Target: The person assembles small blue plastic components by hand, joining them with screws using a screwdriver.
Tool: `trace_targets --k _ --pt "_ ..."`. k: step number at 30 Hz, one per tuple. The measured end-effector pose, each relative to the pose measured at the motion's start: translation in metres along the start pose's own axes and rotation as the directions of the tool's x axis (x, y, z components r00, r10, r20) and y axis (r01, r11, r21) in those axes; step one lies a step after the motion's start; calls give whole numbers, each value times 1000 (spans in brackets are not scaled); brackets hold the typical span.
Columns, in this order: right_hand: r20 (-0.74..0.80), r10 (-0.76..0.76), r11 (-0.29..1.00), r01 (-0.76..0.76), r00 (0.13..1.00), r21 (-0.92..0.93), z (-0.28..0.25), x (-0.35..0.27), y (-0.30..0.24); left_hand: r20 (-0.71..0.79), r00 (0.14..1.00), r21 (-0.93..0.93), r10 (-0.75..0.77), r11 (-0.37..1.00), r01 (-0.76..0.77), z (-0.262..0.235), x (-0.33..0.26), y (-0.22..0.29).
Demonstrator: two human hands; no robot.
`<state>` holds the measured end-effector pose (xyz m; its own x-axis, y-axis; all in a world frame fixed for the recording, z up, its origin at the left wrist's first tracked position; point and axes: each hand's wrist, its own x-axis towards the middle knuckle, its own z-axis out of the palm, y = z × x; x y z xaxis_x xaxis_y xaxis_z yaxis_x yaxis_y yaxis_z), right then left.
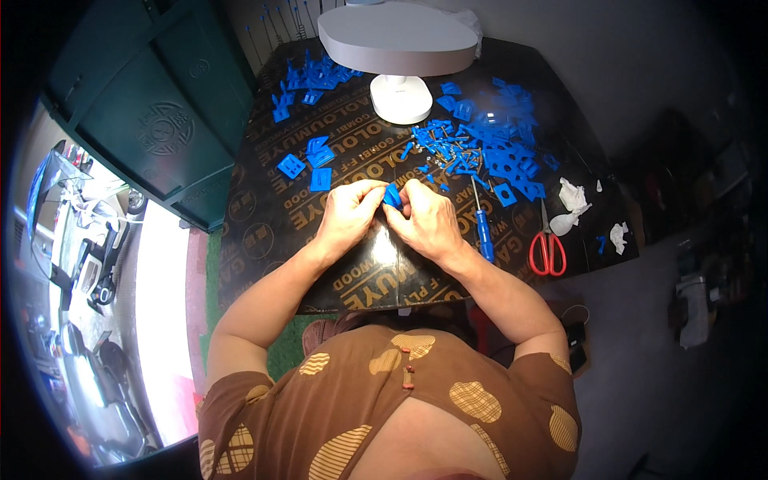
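Above the near middle of the dark printed table (264, 276), a small blue plastic piece (392, 196) is pinched between my two hands. My left hand (352, 212) grips its left side with thumb and fingertips. On the other side, my right hand (428, 220) closes its fingers on the same piece, hiding part of it. Several flat blue plates (321, 178) lie just beyond my left hand. Past my right hand is a heap of small blue parts mixed with screws (452, 152). A screwdriver with a blue handle (485, 236) rests right of my right hand.
Red-handled scissors (547, 254) and crumpled white scraps (573, 196) lie on the right. A white lamp (400, 100) stands at the back, its wide head over the table. Blue piles (316, 74) flank it, with square blue plates (506, 194) at right. A green door (172, 120) is left.
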<state>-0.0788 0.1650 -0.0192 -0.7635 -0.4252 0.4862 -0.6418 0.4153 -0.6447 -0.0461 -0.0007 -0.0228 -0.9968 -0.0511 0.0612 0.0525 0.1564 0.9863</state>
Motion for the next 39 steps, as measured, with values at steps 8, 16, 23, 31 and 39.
trace_targets --k 8,16,23,31,39 --pt "82 77 965 -54 994 -257 0 -1 4 -129 981 240 144 964 -110 -6 7 -4" --pt "-59 34 999 -34 998 -3 -10 9 5 -180 934 412 308 886 -212 -4 5 -3" --pt "-251 115 987 -82 961 139 -25 15 2 162 828 725 537 505 -469 10 -4 10" --pt "-129 -328 944 328 936 -16 -15 8 -1 284 793 728 538 418 -544 10 -2 3" --pt "-132 -446 892 453 885 19 -14 4 -13 250 737 725 627 384 -572 11 0 -8"
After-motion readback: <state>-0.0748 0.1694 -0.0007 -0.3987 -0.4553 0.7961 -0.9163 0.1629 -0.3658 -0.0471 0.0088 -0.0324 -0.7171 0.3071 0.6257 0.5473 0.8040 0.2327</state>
